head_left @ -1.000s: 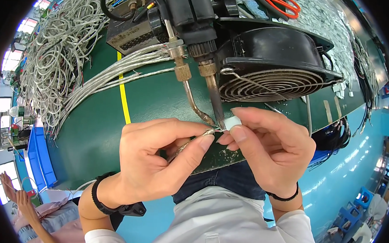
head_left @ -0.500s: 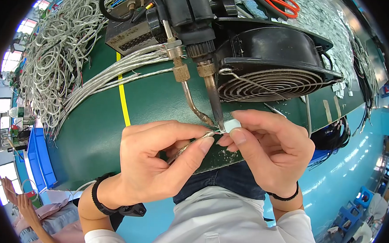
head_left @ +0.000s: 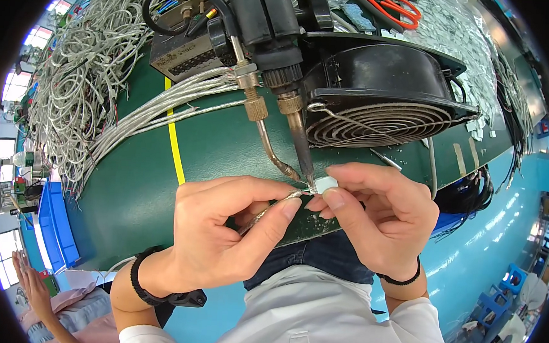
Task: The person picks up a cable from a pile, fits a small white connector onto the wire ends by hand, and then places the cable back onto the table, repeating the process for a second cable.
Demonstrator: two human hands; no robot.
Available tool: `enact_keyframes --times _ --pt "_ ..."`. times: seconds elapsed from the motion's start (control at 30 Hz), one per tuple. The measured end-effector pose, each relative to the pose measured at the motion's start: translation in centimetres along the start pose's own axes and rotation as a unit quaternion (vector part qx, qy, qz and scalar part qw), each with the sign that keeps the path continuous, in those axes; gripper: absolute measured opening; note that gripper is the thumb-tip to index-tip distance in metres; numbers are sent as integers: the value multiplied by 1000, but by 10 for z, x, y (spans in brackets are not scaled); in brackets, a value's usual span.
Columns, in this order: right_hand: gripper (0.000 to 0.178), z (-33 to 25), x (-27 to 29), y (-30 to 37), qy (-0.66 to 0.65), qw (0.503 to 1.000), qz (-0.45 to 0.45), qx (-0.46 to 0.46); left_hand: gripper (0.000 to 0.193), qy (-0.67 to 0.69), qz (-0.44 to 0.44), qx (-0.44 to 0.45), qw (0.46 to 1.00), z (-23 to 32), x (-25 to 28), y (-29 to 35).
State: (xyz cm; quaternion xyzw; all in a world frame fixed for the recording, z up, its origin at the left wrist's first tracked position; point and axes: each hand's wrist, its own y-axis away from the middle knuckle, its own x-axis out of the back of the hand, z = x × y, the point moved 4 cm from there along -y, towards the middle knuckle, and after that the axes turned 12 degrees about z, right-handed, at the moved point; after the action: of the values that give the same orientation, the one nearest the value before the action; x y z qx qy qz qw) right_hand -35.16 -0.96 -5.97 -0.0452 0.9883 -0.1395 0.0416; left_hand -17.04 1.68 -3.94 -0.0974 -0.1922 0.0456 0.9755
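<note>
Left hand [head_left: 221,237] pinches a thin silver-grey wire [head_left: 266,209] between thumb and forefinger, near the front edge of the green bench [head_left: 137,189], about mid-width. Right hand [head_left: 377,220] grips a small white connector [head_left: 325,185] at thumb and fingertips. Wire end and connector meet right under the soldering iron tip [head_left: 304,167]; a curved feed tube [head_left: 274,156] ends just beside that tip. Both hang from a black fixture [head_left: 263,28] above the bench middle.

Black fan housing [head_left: 378,84] with a wire grille sits right of the iron, touching the fixture side.

Containers: blue bins [head_left: 51,234] stand off the left end of the bench, contents can't be made out. No open container on the bench itself; a loose heap of grey wire lengths [head_left: 74,80] lies on the far-left part, and a straightened bundle [head_left: 166,104] runs from it toward the fixture.

Labels/marks: yellow tape line [head_left: 175,147] crosses the bench front to back, left of the hands. Grey box [head_left: 188,49] behind the bundle has a pale label plate, text too small. Two tan tape strips [head_left: 464,158] near the right front edge.

Red-handled cutters [head_left: 392,5] at the far edge.

Another person's hand [head_left: 27,276] shows at lower left, off the bench.
</note>
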Motion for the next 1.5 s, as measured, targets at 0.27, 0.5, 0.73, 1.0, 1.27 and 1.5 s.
enact_keyframes --times 0.27,0.5,0.73,1.0,1.27,1.5 --pt "23 0 1 -1 1 1000 5 -13 7 -8 -20 -7 1000 2 -1 -3" --pt "23 -3 7 3 36 999 35 14 8 14 -19 -47 999 2 -7 2" --pt "26 -20 6 3 198 969 -41 144 13 -39 -28 -157 986 7 -10 7" --pt "22 -18 10 8 195 971 -77 115 15 -22 -40 -210 977 8 -14 10" --pt "14 -14 18 14 80 994 -51 -48 14 -25 -50 -178 982 11 -13 9" --pt "14 -16 22 14 60 996 -60 33 13 4 -62 -109 992 11 -13 9"
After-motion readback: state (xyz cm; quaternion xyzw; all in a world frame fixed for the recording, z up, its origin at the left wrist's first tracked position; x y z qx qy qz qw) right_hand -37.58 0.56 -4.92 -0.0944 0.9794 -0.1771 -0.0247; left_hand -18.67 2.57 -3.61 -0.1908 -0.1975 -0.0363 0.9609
